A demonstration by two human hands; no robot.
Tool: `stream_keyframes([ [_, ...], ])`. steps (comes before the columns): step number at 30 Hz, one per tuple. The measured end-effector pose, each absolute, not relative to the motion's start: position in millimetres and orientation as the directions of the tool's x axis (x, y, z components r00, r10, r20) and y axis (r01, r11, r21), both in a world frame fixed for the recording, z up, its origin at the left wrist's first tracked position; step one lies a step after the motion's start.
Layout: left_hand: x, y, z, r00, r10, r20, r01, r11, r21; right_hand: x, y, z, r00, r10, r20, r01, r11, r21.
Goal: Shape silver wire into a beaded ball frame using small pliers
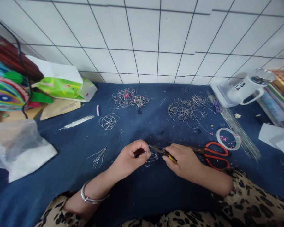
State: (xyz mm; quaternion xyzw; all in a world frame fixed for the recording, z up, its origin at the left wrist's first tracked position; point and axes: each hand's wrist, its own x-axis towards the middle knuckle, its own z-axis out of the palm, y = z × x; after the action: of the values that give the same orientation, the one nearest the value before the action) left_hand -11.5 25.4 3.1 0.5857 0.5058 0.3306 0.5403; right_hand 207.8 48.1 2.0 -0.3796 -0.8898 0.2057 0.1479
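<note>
My left hand pinches a small wire frame with tiny beads on it, near the middle of the table's front. My right hand is wrapped round pliers with yellow handles. The dark jaws point left and meet the wire at the frame's upper edge; whether they are closed on it I cannot tell. Just right of my right hand lie scissors with red handles, their blades partly hidden behind it. To the left of my left hand is a small bunch of short wires.
Tangled wire pieces and a loose wire heap lie farther back. A round wire frame sits at left centre. Right are a clear round dish with pink beads, long straight wires and a white mug. A plastic bag lies left.
</note>
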Motion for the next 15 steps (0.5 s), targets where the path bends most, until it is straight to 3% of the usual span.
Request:
stream_keyframes([
  [15, -14.1, 24.4, 3.5, 0.304, 0.943, -0.136, 0.176, 0.085, 0.981, 208.3, 49.4, 2.6, -0.650, 0.752, 0.107, 0.619, 0.606, -0.499],
])
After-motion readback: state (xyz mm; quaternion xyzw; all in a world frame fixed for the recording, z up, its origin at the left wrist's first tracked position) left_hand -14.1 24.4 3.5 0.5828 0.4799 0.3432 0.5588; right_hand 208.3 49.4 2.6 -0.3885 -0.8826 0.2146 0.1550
